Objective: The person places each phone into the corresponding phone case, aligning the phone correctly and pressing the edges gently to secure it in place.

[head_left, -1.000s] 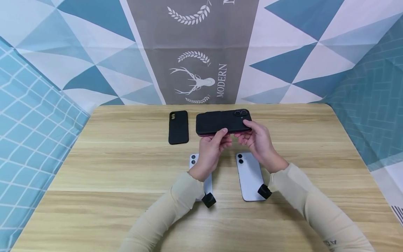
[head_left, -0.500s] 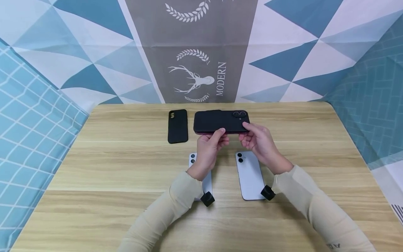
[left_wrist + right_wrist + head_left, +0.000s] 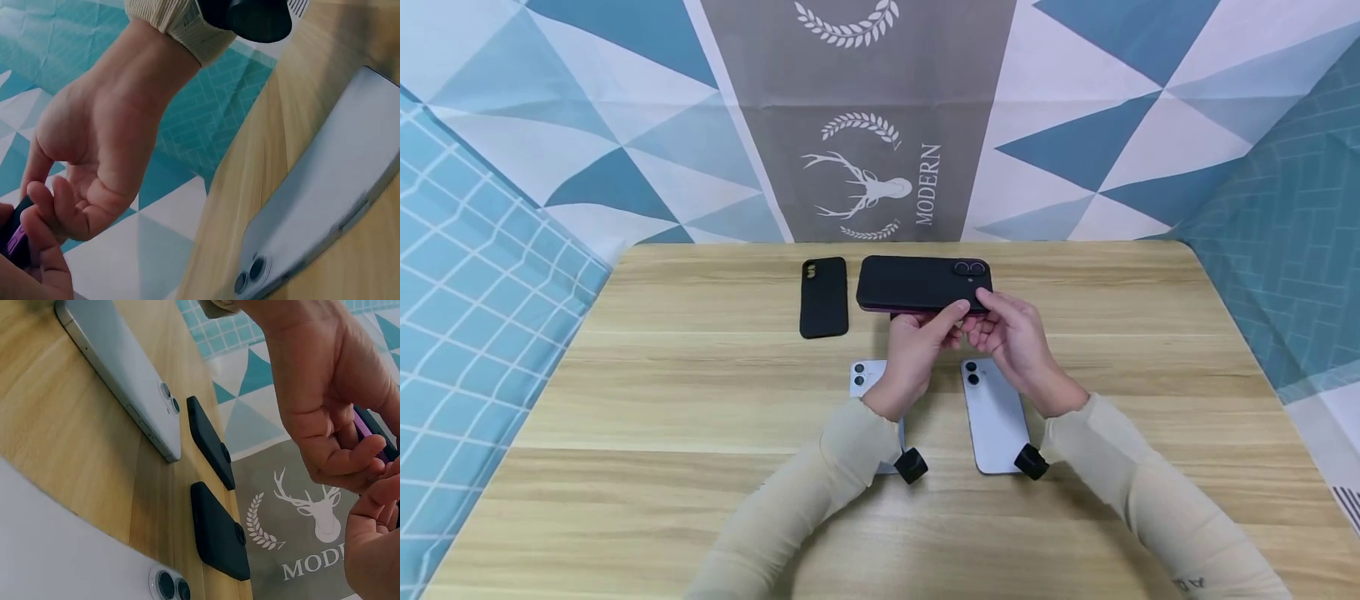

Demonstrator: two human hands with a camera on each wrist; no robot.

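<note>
Both hands hold a phone in a black case (image 3: 917,283) lengthwise above the table, its camera lenses at the right end. A purple edge (image 3: 15,240) with buttons shows along its side. My left hand (image 3: 916,354) pinches the lower long edge, thumb on the black back. At the lens end my right hand (image 3: 1022,350) pinches it with thumb above and fingers curled below. The two hands' fingertips meet or nearly meet. A black phone case (image 3: 824,298) lies to the left; another black case (image 3: 219,531) rests on the table, mostly hidden by the held phone in the head view.
Two white phones lie camera side up nearer me: a left one (image 3: 867,377), partly covered by my left arm, and a right one (image 3: 995,421) beneath my right wrist. Patterned cloth (image 3: 1067,125) hangs behind the wooden table (image 3: 662,392).
My left hand has slid right along the phone's edge, close to my right hand. The held phone has shifted slightly left and up in the head view.
</note>
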